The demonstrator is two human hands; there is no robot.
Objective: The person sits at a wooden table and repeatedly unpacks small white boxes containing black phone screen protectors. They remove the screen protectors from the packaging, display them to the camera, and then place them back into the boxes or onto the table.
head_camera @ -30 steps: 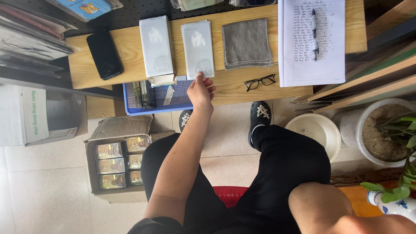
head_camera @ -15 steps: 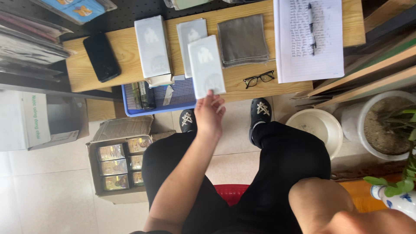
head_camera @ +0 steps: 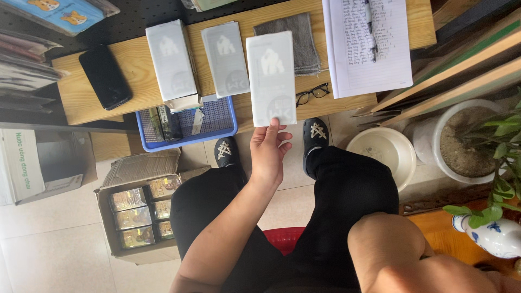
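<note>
While the right hand is cut off, the left hand (head_camera: 267,153) pinches a white packet (head_camera: 271,78).

**White packet lifted over bench edge**

Left hand (head_camera: 268,154) pinches a flat white packet (head_camera: 271,76) by its near end, held above the bench (head_camera: 81,103). Two more white packets lie flat on the bench: a thick stack (head_camera: 169,62) and a thin one (head_camera: 225,57). Grey cloth (head_camera: 301,38) beside them, glasses (head_camera: 313,94) at the edge, phone (head_camera: 105,76) far left, notebook (head_camera: 369,46) with pen. Blue tray (head_camera: 214,122) under the bench. Right forearm low, hand out of view.
</note>
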